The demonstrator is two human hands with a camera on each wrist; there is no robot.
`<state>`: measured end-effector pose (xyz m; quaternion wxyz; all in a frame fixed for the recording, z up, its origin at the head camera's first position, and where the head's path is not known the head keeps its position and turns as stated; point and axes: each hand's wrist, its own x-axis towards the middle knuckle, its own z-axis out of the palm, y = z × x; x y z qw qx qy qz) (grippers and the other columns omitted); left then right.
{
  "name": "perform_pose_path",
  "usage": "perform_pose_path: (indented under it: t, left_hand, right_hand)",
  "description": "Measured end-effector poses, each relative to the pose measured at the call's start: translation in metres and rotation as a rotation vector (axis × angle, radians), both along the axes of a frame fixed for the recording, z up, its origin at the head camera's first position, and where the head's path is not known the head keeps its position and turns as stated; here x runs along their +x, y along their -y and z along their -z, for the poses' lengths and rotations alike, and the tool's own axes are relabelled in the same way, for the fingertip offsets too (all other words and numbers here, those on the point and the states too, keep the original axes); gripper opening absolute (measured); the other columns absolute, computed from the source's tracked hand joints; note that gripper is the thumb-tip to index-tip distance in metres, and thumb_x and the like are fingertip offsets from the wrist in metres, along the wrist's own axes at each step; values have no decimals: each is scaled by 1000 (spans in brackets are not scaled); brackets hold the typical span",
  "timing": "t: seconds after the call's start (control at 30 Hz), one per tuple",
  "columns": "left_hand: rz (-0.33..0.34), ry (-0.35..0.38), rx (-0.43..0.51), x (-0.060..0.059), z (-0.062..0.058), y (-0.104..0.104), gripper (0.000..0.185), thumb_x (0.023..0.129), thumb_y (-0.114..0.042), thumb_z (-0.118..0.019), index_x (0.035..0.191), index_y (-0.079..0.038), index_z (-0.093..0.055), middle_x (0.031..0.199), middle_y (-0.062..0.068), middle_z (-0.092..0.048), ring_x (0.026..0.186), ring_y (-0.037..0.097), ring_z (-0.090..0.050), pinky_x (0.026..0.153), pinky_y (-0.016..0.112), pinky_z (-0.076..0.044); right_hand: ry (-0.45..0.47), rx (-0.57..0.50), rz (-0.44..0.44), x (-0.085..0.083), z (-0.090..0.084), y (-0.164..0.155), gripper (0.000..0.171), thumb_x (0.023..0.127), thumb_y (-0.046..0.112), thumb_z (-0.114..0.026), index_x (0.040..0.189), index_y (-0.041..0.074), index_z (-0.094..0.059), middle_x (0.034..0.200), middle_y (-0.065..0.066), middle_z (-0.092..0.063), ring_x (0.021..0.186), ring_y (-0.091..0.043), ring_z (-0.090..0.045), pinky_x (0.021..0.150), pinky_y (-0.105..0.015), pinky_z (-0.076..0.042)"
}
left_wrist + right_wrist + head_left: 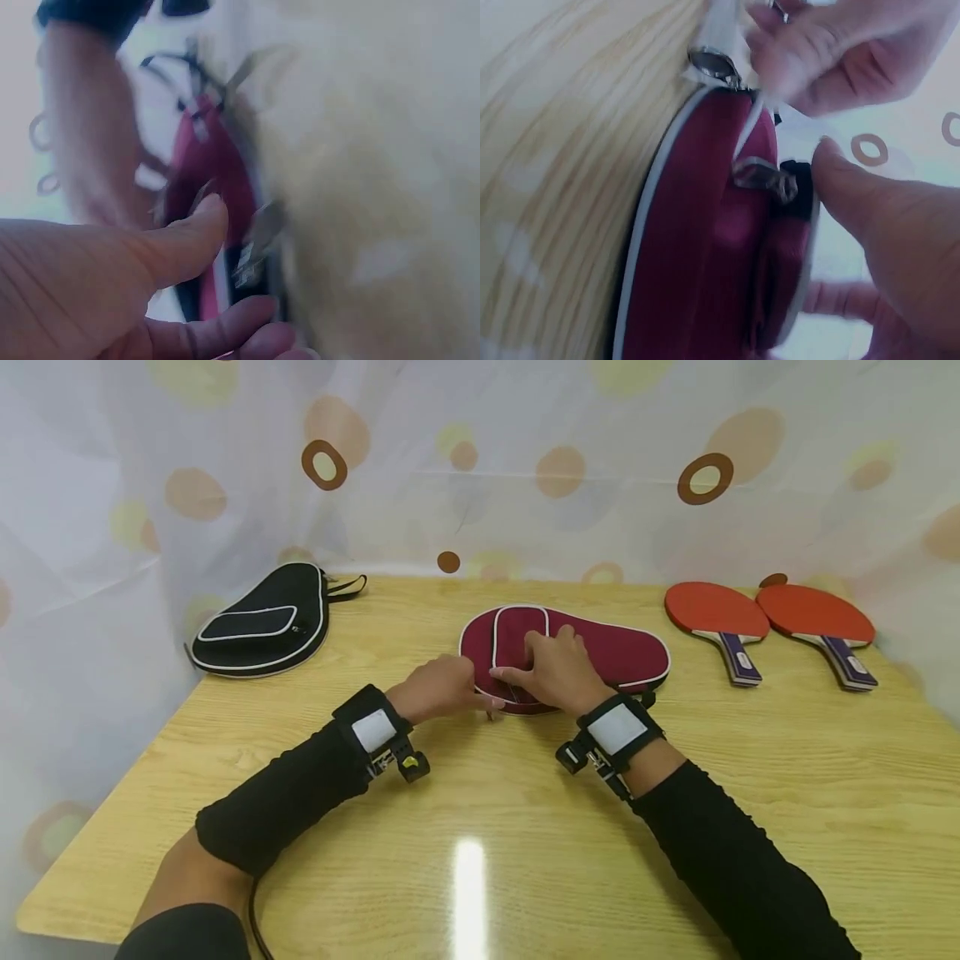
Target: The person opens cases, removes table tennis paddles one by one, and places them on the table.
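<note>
A maroon table tennis paddle case (622,652) with white piping lies in the middle of the table, its raised pocket on the left part. My right hand (562,668) grips that pocket, thumb on the near side and fingers over the top. Beside the case's left end is my left hand (442,687), thumb stretched toward the near edge. Metal zipper pulls (712,64) show at the case's edge in the right wrist view. In the blurred left wrist view, a zipper pull (255,240) stands between the left thumb and fingers, which are apart.
A black paddle case (258,622) with a wrist loop lies at the back left of the wooden table (375,860). Two red paddles, one (716,610) beside the other (813,614), lie at the back right. A patterned curtain (510,527) hangs behind.
</note>
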<state>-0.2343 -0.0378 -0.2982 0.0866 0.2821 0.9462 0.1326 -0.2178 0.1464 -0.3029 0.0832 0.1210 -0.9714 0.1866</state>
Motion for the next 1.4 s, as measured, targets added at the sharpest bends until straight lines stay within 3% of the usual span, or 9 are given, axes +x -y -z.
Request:
perform_pose_path:
  t: [0.07, 0.2, 0.27, 0.37, 0.53, 0.63, 0.97, 1.17, 1.4]
  left_hand:
    - [18, 27, -33, 5, 2, -2, 43, 93, -42, -72, 74, -4, -64, 60, -3, -38, 54, 11, -37, 49, 26, -28]
    - [33, 17, -35, 10, 5, -4, 31, 93, -31, -74, 90, -1, -70, 65, -2, -46, 59, 12, -43, 50, 25, -32]
    - [28, 5, -33, 10, 6, -4, 24, 93, -23, -73, 94, 1, -70, 69, 0, -50, 61, 13, -45, 52, 26, -35]
    - [44, -14, -32, 8, 6, -2, 14, 92, -13, -69, 89, 0, -67, 69, 1, -51, 60, 14, -46, 53, 26, -36]
    - [116, -36, -28, 1, 6, 2, 32, 93, -15, -70, 64, -9, -59, 57, -5, -43, 54, 10, -39, 51, 23, -29]
    - [145, -32, -26, -2, 7, 5, 41, 93, -16, -71, 58, -13, -52, 54, -7, -39, 51, 8, -36, 49, 22, -25]
    - [182, -82, -44, -11, 7, 9, 39, 92, -14, -72, 60, -13, -48, 60, -6, -39, 59, 10, -38, 55, 23, -27]
    - [165, -102, -49, -15, 8, 13, 37, 93, -14, -72, 63, -12, -50, 63, -5, -43, 63, 11, -41, 57, 24, -30]
    - [171, -100, -5, -18, 9, 16, 39, 93, -13, -72, 62, -12, -48, 63, -5, -42, 64, 11, -41, 58, 24, -31]
  right_hand:
    - [35, 13, 65, -1, -2, 5, 61, 89, 53, -73, 99, -7, -64, 89, -25, -61, 106, -46, -50, 89, -54, -46]
    - [107, 49, 179, -3, -5, 15, 84, 87, 63, -68, 126, -12, -58, 117, -39, -50, 115, -51, -48, 88, -61, -51]
    - [132, 67, 216, -4, -5, 20, 89, 87, 65, -66, 132, -12, -55, 123, -41, -46, 116, -51, -47, 87, -63, -52]
    - [139, 84, 242, -6, -3, 24, 88, 88, 65, -64, 133, -10, -54, 126, -40, -43, 116, -50, -47, 89, -63, -51]
    - [136, 74, 214, -8, 3, 23, 75, 92, 60, -61, 129, -6, -54, 126, -35, -38, 113, -46, -46, 91, -63, -48]
    - [141, 84, 191, -9, 7, 21, 70, 95, 58, -58, 127, -4, -55, 126, -33, -37, 111, -45, -46, 90, -62, -46]
    - [169, 96, 115, -12, 6, 16, 59, 98, 51, -54, 131, 2, -57, 137, -32, -33, 121, -46, -43, 94, -65, -44]
    - [167, 142, 52, -13, 2, 10, 58, 97, 47, -53, 136, 4, -58, 140, -29, -36, 118, -42, -47, 92, -64, -48]
    - [136, 211, -17, -13, 0, 3, 44, 97, 42, -52, 120, 6, -63, 135, -26, -41, 115, -42, -47, 91, -61, -49]
